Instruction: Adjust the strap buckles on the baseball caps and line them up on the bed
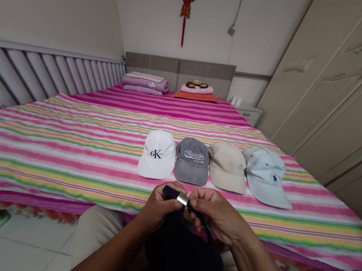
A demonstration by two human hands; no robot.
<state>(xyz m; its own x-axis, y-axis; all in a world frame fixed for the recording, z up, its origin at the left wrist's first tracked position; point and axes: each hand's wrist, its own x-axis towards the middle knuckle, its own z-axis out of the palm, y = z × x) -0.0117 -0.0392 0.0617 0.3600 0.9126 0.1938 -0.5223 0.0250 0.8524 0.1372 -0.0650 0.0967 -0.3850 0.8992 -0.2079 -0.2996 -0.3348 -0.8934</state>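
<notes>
Facing a wide bed (49,159) with a striped pink, yellow and green cover, the person has a tall cream wardrobe (339,84) on the right of the frame and a gray headboard (179,67) at the far end. A red knot hanging (187,0) is on the wall above it. Four ball caps lie in a row on the bed, just past the hands: a white cap (157,154), a gray cap (192,161), a beige cap (226,167) and a pale blue cap (265,176). Their bills point toward the person. Low in the middle of the frame, a black cap (182,254) hangs below the hands, over the person's lap. Its dark strap (172,192) runs almost side to side, with a shiny metal buckle (182,198) on it. The left hand (159,207) is shut on the strap's loose end, left of the buckle. The right hand (217,214) pinches the strap just right of the buckle. The two hands are close together, with the buckle between them.
</notes>
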